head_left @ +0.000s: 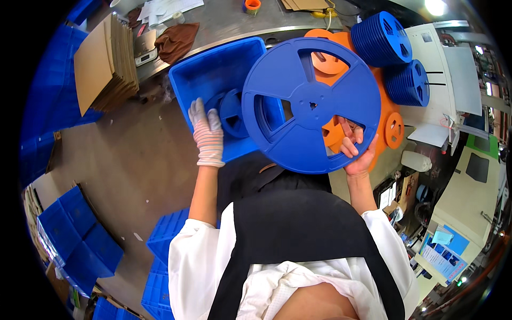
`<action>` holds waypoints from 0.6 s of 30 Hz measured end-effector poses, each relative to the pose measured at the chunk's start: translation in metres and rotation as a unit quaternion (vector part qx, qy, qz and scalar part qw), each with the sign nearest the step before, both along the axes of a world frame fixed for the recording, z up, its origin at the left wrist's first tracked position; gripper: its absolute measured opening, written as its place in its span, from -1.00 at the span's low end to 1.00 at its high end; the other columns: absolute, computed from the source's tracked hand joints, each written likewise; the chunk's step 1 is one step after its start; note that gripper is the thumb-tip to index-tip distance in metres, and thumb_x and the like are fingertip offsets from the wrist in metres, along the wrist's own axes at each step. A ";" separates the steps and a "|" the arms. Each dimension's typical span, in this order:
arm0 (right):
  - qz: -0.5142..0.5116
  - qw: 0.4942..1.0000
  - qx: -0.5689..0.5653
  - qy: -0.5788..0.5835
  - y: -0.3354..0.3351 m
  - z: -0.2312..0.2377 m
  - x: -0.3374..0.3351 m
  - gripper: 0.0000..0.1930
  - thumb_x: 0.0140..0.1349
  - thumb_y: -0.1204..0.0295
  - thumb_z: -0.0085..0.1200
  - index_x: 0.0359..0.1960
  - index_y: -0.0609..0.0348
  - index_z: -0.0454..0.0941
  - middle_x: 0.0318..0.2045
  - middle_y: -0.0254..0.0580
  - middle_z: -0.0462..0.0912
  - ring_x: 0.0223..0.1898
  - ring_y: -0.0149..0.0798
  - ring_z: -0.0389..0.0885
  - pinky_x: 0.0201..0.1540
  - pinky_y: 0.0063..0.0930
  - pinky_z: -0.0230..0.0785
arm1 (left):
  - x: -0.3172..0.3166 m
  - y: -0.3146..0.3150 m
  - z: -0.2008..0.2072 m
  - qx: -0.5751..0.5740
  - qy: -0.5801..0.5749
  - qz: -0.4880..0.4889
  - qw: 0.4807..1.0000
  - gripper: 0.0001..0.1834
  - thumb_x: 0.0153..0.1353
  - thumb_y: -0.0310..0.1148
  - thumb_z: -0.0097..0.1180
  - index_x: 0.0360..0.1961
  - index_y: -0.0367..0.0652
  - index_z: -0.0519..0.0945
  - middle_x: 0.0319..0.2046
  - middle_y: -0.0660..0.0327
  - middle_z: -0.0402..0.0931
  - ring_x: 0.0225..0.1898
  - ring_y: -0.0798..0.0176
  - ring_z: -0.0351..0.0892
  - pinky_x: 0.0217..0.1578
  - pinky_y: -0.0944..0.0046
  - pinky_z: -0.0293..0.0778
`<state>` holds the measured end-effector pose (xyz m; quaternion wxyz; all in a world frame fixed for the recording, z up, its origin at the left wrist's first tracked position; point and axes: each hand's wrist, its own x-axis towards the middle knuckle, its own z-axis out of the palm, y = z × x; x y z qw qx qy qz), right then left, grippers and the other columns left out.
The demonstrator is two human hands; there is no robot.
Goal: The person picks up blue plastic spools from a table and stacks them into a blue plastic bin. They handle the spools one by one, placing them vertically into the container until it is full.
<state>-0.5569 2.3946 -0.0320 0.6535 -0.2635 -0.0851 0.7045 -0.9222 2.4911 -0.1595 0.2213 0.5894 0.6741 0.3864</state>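
My right hand [358, 152], bare, grips a big blue plastic reel [301, 96] by its lower right rim, fingers hooked through one of its cut-out windows. The reel faces up toward me and covers the right part of a blue bin [184, 80]. Extra edges show inside its left window, so I cannot tell whether it is a single disc or several together. My left hand [207, 133], in a striped glove, reaches over the bin's near left side with fingers stretched out. Close beside those fingers, inside the bin, lies another blue reel [232, 114], partly hidden.
Orange reels [394, 130] lie on an orange surface behind and right of the big reel. Two stacks of blue reels [381, 40] stand beyond. At the left are stacked cardboard sheets [96, 66] and blue crates [80, 229]. A metal worktable [221, 24] runs along the far side.
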 end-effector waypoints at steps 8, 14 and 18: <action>0.107 0.994 -0.008 0.037 0.007 0.001 -0.046 -0.43 0.34 -0.19 -0.11 -0.42 0.16 0.33 0.38 0.35 0.11 -0.69 -0.54 0.28 -0.55 -0.63 0.14 | 0.109 -0.013 0.127 0.120 0.056 -0.375 0.918 -0.19 0.01 -0.04 0.21 0.28 -0.20 0.34 0.30 -0.07 0.26 0.37 -0.10 0.18 0.39 -0.15 -0.07; 0.114 0.993 -0.020 0.017 -0.002 0.007 -0.040 -0.44 0.35 -0.17 -0.12 -0.41 0.15 0.33 0.38 0.35 0.12 -0.72 -0.59 0.23 -0.56 -0.64 0.10 | 0.038 0.004 0.067 0.018 0.234 -0.182 0.955 -0.25 0.17 -0.06 0.08 0.34 -0.18 0.28 0.36 -0.06 0.19 0.40 -0.11 0.12 0.40 -0.14 -0.12; 0.112 0.993 -0.026 0.031 -0.004 -0.002 -0.036 -0.45 0.34 -0.17 -0.10 -0.42 0.14 0.34 0.37 0.36 0.12 -0.72 -0.60 0.22 -0.57 -0.65 0.09 | 0.061 -0.033 0.088 0.063 0.140 -0.348 0.925 -0.28 0.22 0.03 0.01 0.33 -0.14 0.31 0.33 0.02 0.27 0.38 -0.08 0.16 0.39 -0.20 -0.14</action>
